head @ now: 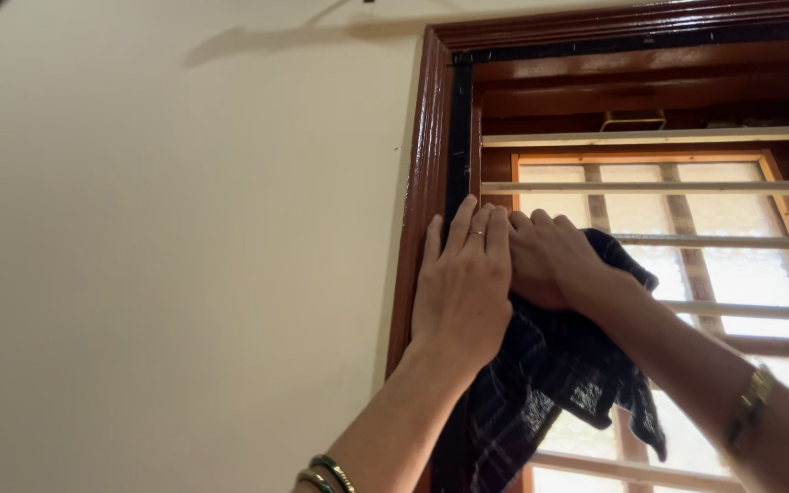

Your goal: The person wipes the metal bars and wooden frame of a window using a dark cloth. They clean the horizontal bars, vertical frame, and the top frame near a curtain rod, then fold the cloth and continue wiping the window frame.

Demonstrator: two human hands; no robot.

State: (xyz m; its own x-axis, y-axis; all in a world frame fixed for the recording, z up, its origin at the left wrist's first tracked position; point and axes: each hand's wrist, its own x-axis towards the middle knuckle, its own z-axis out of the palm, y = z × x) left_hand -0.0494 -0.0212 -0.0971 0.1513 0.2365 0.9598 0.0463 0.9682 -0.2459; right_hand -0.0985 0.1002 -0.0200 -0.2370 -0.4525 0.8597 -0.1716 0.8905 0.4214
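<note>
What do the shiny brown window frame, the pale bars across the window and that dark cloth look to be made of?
The window frame looks like wood under a glossy reddish-brown varnish: bright reflections run along it. The horizontal bars seem painted metal or wood, pale and matte; it is hard to tell which. The dark cloth, under the right hand, looks like soft woven fabric, faintly checked, hanging in loose folds.
</note>
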